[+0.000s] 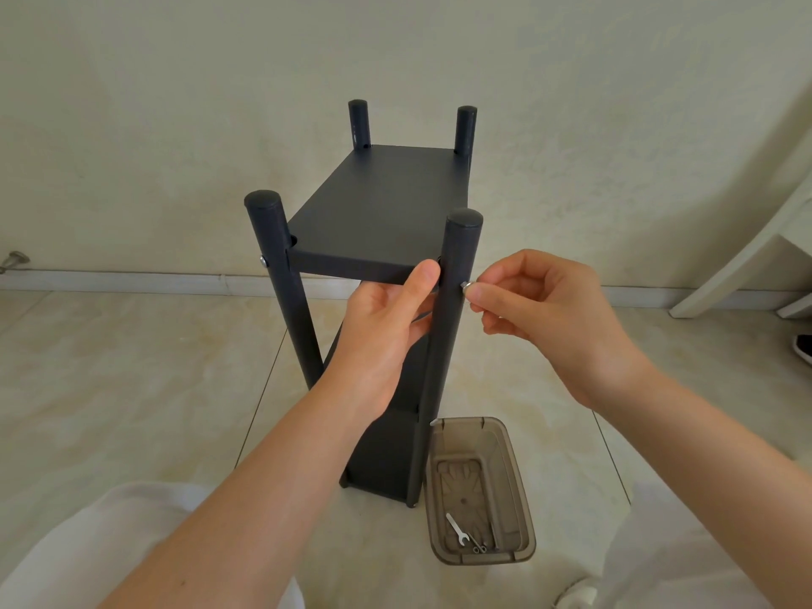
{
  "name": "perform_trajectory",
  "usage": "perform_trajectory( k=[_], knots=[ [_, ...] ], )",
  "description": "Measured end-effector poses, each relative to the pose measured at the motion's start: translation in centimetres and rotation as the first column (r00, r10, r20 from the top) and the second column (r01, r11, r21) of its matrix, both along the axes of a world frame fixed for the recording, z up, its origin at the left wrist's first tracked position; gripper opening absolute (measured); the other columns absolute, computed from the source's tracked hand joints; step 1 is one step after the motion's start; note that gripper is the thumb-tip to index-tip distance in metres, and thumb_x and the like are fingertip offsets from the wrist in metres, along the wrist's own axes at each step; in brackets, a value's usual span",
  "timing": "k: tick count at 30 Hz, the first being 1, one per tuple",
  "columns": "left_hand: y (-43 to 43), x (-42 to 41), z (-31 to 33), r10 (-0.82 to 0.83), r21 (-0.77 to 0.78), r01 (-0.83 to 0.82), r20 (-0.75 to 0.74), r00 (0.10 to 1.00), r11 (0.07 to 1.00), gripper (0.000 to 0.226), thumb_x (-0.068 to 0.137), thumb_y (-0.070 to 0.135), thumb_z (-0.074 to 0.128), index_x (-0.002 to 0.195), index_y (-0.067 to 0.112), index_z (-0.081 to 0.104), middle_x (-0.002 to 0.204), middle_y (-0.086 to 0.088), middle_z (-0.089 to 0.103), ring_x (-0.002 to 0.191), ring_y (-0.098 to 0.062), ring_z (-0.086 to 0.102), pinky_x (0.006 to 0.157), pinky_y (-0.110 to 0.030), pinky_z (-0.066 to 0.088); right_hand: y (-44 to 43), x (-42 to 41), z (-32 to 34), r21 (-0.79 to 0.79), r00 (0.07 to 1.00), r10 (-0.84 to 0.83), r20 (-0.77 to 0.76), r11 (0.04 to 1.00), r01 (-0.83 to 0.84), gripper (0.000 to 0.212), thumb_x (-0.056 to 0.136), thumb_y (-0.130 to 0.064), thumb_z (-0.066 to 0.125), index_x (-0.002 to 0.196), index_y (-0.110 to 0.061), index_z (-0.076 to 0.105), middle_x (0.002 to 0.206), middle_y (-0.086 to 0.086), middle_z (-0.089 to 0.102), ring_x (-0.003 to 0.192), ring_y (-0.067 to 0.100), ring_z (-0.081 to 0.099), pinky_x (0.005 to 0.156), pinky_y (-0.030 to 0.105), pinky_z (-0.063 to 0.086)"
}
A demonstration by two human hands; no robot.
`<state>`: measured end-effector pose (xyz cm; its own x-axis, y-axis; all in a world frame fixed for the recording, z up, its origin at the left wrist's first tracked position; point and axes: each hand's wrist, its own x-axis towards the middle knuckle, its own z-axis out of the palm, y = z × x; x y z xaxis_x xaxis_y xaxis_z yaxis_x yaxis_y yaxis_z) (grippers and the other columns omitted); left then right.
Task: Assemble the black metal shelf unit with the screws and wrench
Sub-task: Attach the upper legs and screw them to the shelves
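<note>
Head view: the black metal shelf unit [378, 204] stands upright on the tiled floor [132, 367], its left front post already bearing a silver bolt head [262, 260]. The left hand [386, 327] grips the top shelf's front edge, while fingers of the right hand [549, 318] pinch a small silver screw [465, 285] against the right front post [448, 336]. Tightening probably remains: the small silver wrench [457, 528] lies in the translucent brown plastic bin [523, 498] beside the base.

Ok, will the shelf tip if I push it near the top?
Probably: the shelf looks tall over a narrow base, so it could tip. The left hand gripping its top should steady it. The metal posts likely stay stiff.
</note>
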<state>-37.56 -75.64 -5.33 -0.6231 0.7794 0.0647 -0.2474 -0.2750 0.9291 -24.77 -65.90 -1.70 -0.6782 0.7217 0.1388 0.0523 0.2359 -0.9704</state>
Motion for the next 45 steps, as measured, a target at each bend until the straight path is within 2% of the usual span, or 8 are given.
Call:
perform_trajectory(
  k=[10, 14, 16, 19, 23, 27, 31, 45],
  knots=[
    [-0.1, 0.0, 0.3, 0.024, -0.065, -0.025, -0.026, 0.999, 0.998, 0.040, 0.077, 0.047, 0.068, 0.108, 0.022, 0.066, 0.105, 0.005, 0.077, 0.104, -0.014, 0.073, 0.084, -0.027, 0.060, 0.7, -0.5, 0.4, 0.063, 0.998, 0.063, 0.011, 0.996, -0.063, 0.040, 0.083, -0.019, 0.078, 0.114, -0.037, 0.062, 0.107, -0.005, 0.068, 0.091, 0.011, 0.070, 0.075, 0.025, 0.059],
    [-0.6, 0.0, 0.8, 0.106, -0.278, -0.197, -0.310, 0.945, 0.940, 0.028, 0.088, 0.055, 0.063, 0.091, 0.028, 0.072, 0.090, 0.014, 0.077, 0.092, -0.003, 0.073, 0.081, -0.022, 0.054, 1.5, -0.6, 1.0, -0.011, 0.968, 0.236, 0.080, 0.972, -0.236, 0.041, 0.088, -0.016, 0.072, 0.120, -0.040, 0.063, 0.122, -0.007, 0.065, 0.111, 0.008, 0.064, 0.095, 0.034, 0.054],
    [-1.4, 0.4, 0.4, 0.210, -0.210, -0.424, -0.629, 0.748, 0.881, 0.035, 0.090, 0.058, 0.058, 0.080, 0.028, 0.074, 0.077, 0.014, 0.076, 0.077, -0.005, 0.073, 0.074, -0.023, 0.056, 1.8, -0.6, 1.2, -0.104, 0.948, 0.308, 0.079, 0.948, -0.300, 0.039, 0.088, -0.014, 0.072, 0.119, -0.036, 0.065, 0.120, -0.005, 0.068, 0.114, 0.011, 0.063, 0.097, 0.037, 0.053],
    [-2.5, 0.7, 0.0, 0.320, 0.194, -0.545, -0.936, 0.146, 0.816, 0.045, 0.092, 0.049, 0.064, 0.070, 0.011, 0.075, 0.063, 0.002, 0.070, 0.055, -0.012, 0.064, 0.059, -0.032, 0.054, 2.3, -0.8, 1.5, -0.156, 0.943, 0.325, 0.071, 0.937, -0.312, 0.040, 0.083, -0.010, 0.076, 0.113, -0.035, 0.069, 0.117, 0.003, 0.070, 0.107, 0.015, 0.068, 0.098, 0.038, 0.051],
    [-2.3, 0.2, 1.2, 0.455, 0.431, -0.507, -0.886, -0.085, 0.747, 0.034, 0.084, 0.042, 0.079, 0.078, 0.009, 0.074, 0.072, -0.003, 0.068, 0.079, -0.024, 0.058, 0.073, -0.034, 0.043, 2.4, -1.2, 1.6, -0.173, 0.941, 0.328, 0.083, 0.935, -0.311, 0.039, 0.078, -0.008, 0.078, 0.107, -0.035, 0.072, 0.108, 0.002, 0.072, 0.103, 0.016, 0.069, 0.099, 0.042, 0.050],
    [-1.9, -0.4, 1.9, 0.328, 0.301, -0.556, -0.943, -0.055, 0.775, 0.046, 0.083, 0.053, 0.074, 0.099, 0.010, 0.073, 0.104, -0.007, 0.069, 0.112, -0.034, 0.057, 0.098, -0.050, 0.044, 2.2, -1.2, 2.0, -0.164, 0.941, 0.324, 0.095, 0.938, -0.306, 0.036, 0.084, -0.005, 0.070, 0.101, -0.036, 0.073, 0.105, 0.000, 0.073, 0.103, 0.016, 0.067, 0.098, 0.041, 0.050],
    [-1.5, -1.0, 2.2, 0.188, 0.172, -0.477, -0.982, -0.015, 0.862, 0.043, 0.088, 0.051, 0.064, 0.105, 0.013, 0.075, 0.115, -0.001, 0.070, 0.134, -0.028, 0.049, 0.120, -0.057, 0.019, 1.8, -1.5, 2.0, -0.021, 0.968, 0.210, 0.137, 0.978, -0.209, 0.028, 0.093, -0.010, 0.065, 0.103, -0.035, 0.071, 0.102, -0.002, 0.075, 0.101, 0.015, 0.069, 0.092, 0.035, 0.053],
    [-1.7, -0.7, 2.0, 0.193, 0.191, -0.472, -0.980, -0.046, 0.860, 0.044, 0.090, 0.047, 0.061, 0.117, 0.015, 0.074, 0.122, 0.001, 0.070, 0.126, -0.024, 0.060, 0.122, -0.058, 0.018, 2.0, -3.4, 1.5, -0.362, 0.957, 0.286, 0.057, 0.899, -0.247, 0.030, 0.099, -0.027, 0.053, 0.118, -0.007, 0.064, 0.104, 0.013, 0.075, 0.100, 0.031, 0.072, 0.097, 0.048, 0.051]
  ],
)
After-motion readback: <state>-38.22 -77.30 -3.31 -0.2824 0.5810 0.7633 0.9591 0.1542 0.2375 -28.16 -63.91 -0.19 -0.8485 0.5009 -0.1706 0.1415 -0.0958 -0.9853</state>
